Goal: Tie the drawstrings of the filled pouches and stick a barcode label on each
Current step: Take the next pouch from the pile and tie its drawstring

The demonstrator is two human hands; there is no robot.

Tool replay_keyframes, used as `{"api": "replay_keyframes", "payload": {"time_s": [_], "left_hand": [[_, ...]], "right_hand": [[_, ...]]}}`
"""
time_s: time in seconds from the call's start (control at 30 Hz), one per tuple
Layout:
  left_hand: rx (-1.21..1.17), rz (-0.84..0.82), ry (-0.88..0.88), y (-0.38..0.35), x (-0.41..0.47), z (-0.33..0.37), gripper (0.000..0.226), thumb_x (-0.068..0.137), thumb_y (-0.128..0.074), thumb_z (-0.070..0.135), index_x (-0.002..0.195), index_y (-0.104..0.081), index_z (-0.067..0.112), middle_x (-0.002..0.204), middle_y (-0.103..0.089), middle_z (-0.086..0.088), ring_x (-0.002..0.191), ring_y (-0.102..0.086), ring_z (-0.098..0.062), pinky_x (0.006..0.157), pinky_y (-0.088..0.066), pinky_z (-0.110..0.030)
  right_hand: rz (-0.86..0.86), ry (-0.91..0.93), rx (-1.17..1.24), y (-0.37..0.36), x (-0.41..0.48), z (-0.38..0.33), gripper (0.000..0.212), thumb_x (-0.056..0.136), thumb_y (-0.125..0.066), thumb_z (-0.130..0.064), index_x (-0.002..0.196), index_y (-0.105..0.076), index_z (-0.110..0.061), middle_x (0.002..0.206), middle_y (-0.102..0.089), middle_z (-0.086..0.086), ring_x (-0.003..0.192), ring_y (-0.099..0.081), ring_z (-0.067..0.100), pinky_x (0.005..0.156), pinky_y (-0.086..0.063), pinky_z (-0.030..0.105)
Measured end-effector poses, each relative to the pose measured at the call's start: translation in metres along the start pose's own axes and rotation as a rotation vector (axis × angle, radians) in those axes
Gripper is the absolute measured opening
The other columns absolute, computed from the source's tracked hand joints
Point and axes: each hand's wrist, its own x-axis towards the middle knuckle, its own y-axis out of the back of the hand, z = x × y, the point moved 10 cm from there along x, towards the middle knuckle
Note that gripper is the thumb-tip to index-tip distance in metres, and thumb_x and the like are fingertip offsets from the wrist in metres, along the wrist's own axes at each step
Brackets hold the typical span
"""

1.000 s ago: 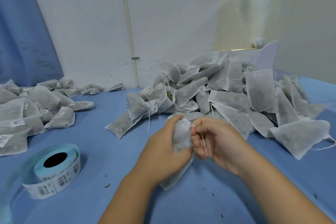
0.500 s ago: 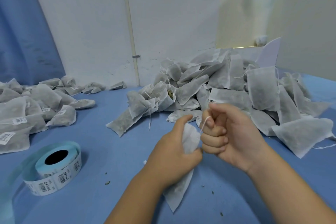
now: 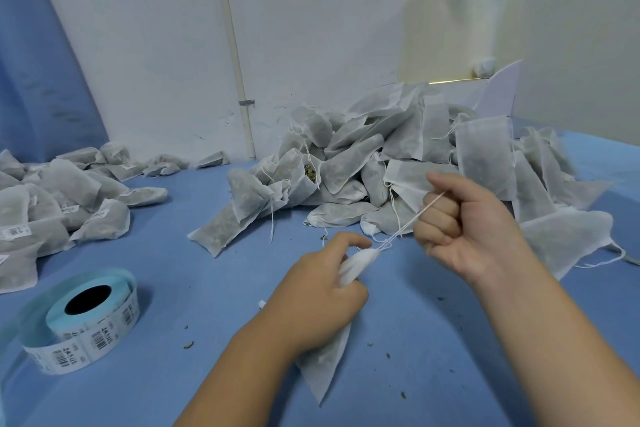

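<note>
2 hands share 1 pouch (image 3: 325,367) above the blue table (image 3: 180,274). The left hand (image 3: 322,291) has its fingers and thumb curled round the pouch's upper part. The gathered neck pokes out past the thumb toward the upper right. The filled body hangs below the palm, with its pointed bottom corner aimed at the near edge.

The right hand (image 3: 464,229) is a closed fist, up and to the right of the left hand and apart from it, and it grips the white drawstring (image 3: 412,222). The string runs taut on a straight slant from the puckered neck up into the fist. Whether a knot sits at the neck cannot be told.

Behind both hands, a large pile of pouches (image 3: 398,163) leans against the white wall (image 3: 145,45), loose strings trailing from several; 1 near its left side gapes open and shows its filling. A second heap (image 3: 52,204) lies at the far left, and some of these carry barcode stickers. A label roll (image 3: 93,322) on a pale blue core lies flat near the left front, well apart from the left hand. Small dark crumbs dot the table around the forearms.
</note>
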Motion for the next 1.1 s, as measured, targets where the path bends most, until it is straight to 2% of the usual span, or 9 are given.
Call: {"api": "replay_keyframes", "payload": {"time_s": [0.13, 0.27, 0.4, 0.47, 0.57, 0.63, 0.7, 0.87, 1.1], "left_hand": [[0.057, -0.09, -0.106, -0.018, -0.003, 0.025, 0.056, 0.074, -0.034, 0.029, 0.118, -0.038, 0.064, 0.086, -0.063, 0.005, 0.076, -0.057, -0.016, 0.076, -0.052, -0.038], [0.055, -0.178, -0.123, -0.026, -0.01, 0.024, 0.04, 0.082, -0.041, 0.047, 0.116, -0.044, 0.066, 0.083, -0.065, 0.014, 0.071, -0.053, 0.001, 0.072, -0.044, -0.023], [-0.073, -0.145, -0.12, -0.014, -0.011, 0.026, 0.045, 0.086, -0.048, 0.07, 0.088, -0.067, 0.029, 0.066, -0.056, 0.013, 0.058, -0.047, -0.002, 0.06, -0.04, -0.019], [-0.128, -0.131, -0.072, -0.013, -0.011, 0.026, 0.051, 0.093, -0.053, 0.059, 0.072, -0.064, 0.013, 0.058, -0.046, 0.001, 0.05, -0.037, -0.011, 0.049, -0.034, -0.025], [-0.119, -0.164, -0.023, -0.019, -0.014, 0.029, 0.029, 0.09, -0.057, 0.038, 0.068, -0.072, 0.027, 0.067, -0.065, -0.007, 0.059, -0.056, -0.019, 0.059, -0.048, -0.034], [-0.267, -0.181, -0.013, -0.023, -0.016, 0.033, 0.023, 0.092, -0.058, 0.016, 0.083, -0.076, 0.026, 0.079, -0.074, 0.003, 0.075, -0.069, -0.014, 0.076, -0.053, -0.026], [-0.426, -0.206, -0.017, -0.023, -0.015, 0.036, 0.024, 0.094, -0.054, 0.001, 0.093, -0.073, 0.014, 0.077, -0.072, 0.004, 0.067, -0.068, -0.01, 0.075, -0.051, -0.019], [-0.79, -0.297, -0.087, -0.014, -0.021, 0.054, 0.02, 0.089, -0.057, 0.024, 0.088, -0.077, 0.022, 0.056, -0.054, 0.003, 0.043, -0.041, -0.008, 0.046, -0.04, -0.021], [-1.299, -0.158, -0.155, 0.018, -0.014, 0.056, 0.027, 0.084, -0.055, 0.019, 0.097, -0.078, 0.014, 0.051, -0.04, 0.003, 0.04, -0.034, -0.007, 0.04, -0.034, -0.019]], "right_hand": [[0.091, 0.085, 0.074, 0.018, 0.006, -0.008, 0.048, 0.095, -0.044, -0.011, 0.052, -0.024, -0.023, 0.052, -0.002, -0.007, 0.043, 0.0, 0.012, 0.032, -0.009, 0.018], [0.111, 0.166, -0.11, 0.023, 0.009, -0.01, 0.046, 0.094, -0.05, -0.01, 0.059, -0.024, -0.023, 0.043, -0.011, -0.008, 0.04, -0.004, 0.011, 0.034, -0.01, 0.018], [0.037, 0.143, -0.207, 0.008, 0.006, 0.0, 0.046, 0.093, -0.056, -0.012, 0.056, -0.03, -0.023, 0.045, -0.014, -0.007, 0.036, -0.011, 0.007, 0.034, -0.013, 0.016], [-0.021, 0.134, -0.249, -0.004, 0.003, 0.008, 0.044, 0.093, -0.058, -0.014, 0.058, -0.032, -0.023, 0.047, -0.015, -0.007, 0.037, -0.01, 0.007, 0.037, -0.012, 0.016], [-0.134, 0.126, -0.304, -0.024, -0.004, 0.017, 0.045, 0.092, -0.058, -0.016, 0.053, -0.037, -0.024, 0.047, -0.02, -0.008, 0.037, -0.013, 0.007, 0.039, -0.013, 0.017], [-0.179, 0.134, -0.308, -0.032, -0.008, 0.017, 0.046, 0.09, -0.059, -0.019, 0.051, -0.036, -0.025, 0.046, -0.022, -0.008, 0.037, -0.014, 0.007, 0.039, -0.013, 0.017], [-0.175, 0.144, -0.284, -0.032, -0.008, 0.013, 0.042, 0.085, -0.062, -0.021, 0.05, -0.038, -0.024, 0.046, -0.021, -0.008, 0.037, -0.013, 0.007, 0.039, -0.011, 0.018], [-0.087, 0.164, -0.269, -0.015, -0.003, 0.006, 0.044, 0.092, -0.058, -0.017, 0.054, -0.036, -0.022, 0.047, -0.019, -0.007, 0.038, -0.013, 0.008, 0.038, -0.014, 0.015], [-0.112, 0.158, -0.573, -0.023, -0.003, 0.027, 0.034, 0.097, -0.055, -0.021, 0.065, -0.046, -0.013, 0.047, -0.028, -0.007, 0.038, -0.02, 0.009, 0.043, -0.018, 0.02]]}}
